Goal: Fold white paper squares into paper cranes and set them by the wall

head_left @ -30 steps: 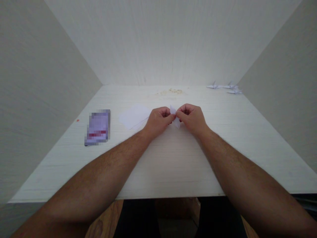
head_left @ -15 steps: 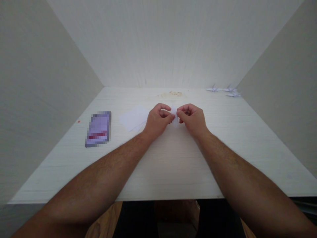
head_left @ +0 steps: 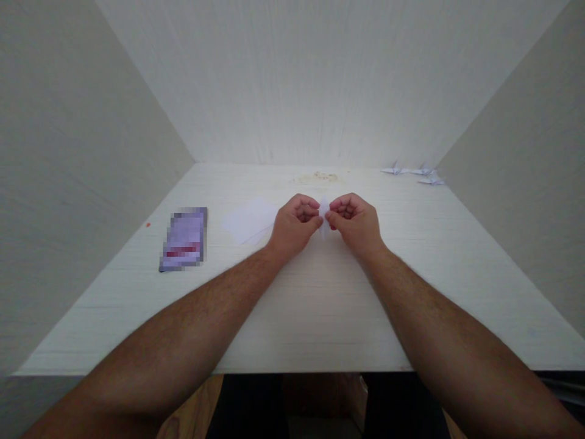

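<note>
A small folded piece of white paper stands between my two hands over the middle of the white table. My left hand pinches its left side with curled fingers. My right hand pinches its right side the same way. Most of the paper is hidden by my fingers.
Loose white sheets lie just left of my left hand. A purple and red packet lies further left. Several folded paper cranes sit at the back right corner. White walls close in the table on three sides.
The paper has turned more upright and narrower between my fingers. Both hands stay in about the same spot.
</note>
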### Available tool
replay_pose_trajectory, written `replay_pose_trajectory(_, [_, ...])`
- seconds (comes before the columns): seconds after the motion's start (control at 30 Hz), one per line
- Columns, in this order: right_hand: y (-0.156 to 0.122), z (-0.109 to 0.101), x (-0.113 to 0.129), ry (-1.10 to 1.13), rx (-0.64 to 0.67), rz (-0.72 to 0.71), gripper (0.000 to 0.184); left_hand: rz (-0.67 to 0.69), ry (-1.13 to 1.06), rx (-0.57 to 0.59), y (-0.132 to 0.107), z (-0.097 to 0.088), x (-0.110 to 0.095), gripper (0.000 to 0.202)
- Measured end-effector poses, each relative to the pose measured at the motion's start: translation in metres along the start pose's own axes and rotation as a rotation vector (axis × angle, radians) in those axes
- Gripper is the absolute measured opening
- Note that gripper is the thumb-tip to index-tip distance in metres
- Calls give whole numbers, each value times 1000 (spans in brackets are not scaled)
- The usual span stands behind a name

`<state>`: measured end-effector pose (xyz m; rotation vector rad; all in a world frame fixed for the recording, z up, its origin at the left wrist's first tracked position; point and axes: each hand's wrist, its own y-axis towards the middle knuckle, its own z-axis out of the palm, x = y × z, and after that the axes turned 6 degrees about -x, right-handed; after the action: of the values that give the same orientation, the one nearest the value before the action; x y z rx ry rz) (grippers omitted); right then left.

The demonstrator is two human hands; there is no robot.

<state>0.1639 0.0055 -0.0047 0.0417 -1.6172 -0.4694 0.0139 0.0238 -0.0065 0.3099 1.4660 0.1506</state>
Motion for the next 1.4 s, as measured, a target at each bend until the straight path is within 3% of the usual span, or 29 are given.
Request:
replay_pose_trajectory(0.37, [0,-3,2,61,163,78,15,-26,-11,-14,1,0,1,23])
replay_pose_trajectory(0.83, [0,-1,-2,143,175,98,14,-93,-16,51,-1,-1,-3,23])
replay_pose_trajectory(1.4, [-1,-2,1,76,155,135,16,-99,-13,29,-1,-1,-1,17])
